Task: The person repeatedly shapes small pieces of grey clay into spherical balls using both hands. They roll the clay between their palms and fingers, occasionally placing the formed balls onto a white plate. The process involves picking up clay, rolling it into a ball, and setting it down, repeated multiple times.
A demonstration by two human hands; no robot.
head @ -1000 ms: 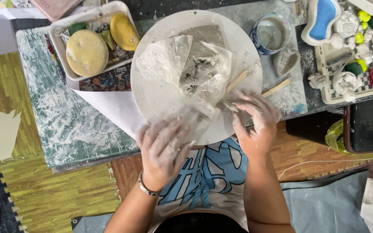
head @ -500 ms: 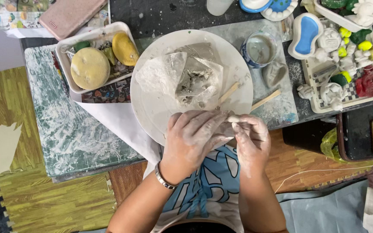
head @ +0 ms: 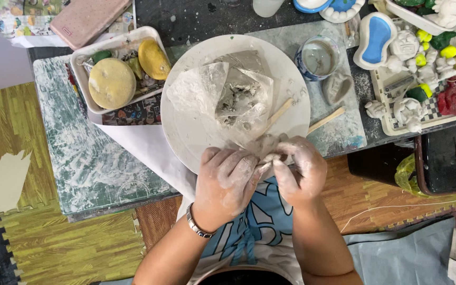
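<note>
Left hand [head: 227, 177] and right hand [head: 301, 170], both slip-coated, close together around a small clay lump [head: 268, 158] at the round board's [head: 186, 132] 6 o'clock edge; judgement: even, gentle pressure from both sides, over the board.

Both hands, left hand [head: 225, 179] and right hand [head: 302, 171], are coated in matt grey clay slip. A small lump of clay [head: 268, 157] between them looks wet, smooth. Just beyond the hands, a round board [head: 186, 126] is smeared chalky white; on it, crinkled clear plastic wrap [head: 222, 95], glossy. Wooden sticks [head: 325, 120], bare, matt. Metal bracelet [head: 196, 224] on left wrist, shiny.
</note>
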